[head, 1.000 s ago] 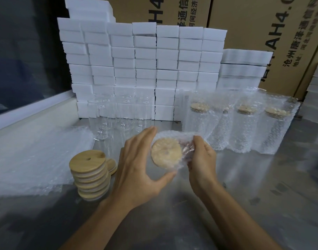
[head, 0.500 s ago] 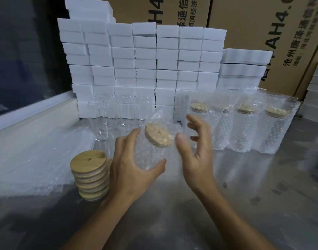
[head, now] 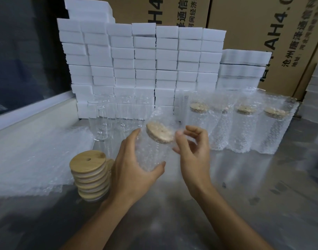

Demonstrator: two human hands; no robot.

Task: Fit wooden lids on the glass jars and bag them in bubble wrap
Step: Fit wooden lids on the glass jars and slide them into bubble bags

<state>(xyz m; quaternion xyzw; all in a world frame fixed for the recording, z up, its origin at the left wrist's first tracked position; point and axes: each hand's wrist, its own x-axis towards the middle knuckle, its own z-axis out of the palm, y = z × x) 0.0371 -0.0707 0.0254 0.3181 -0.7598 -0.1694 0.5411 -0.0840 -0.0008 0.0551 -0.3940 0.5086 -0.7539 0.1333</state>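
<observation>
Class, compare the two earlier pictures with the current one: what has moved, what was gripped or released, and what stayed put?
The bagged jar was turned from lid-toward-camera to nearly upright, lifted slightly away. The left hand shifted down to grip its lower body. The right hand let go of the bubble wrap and now hovers open beside the lid. The lid stack, empty glasses and four bagged jars stayed put.
</observation>
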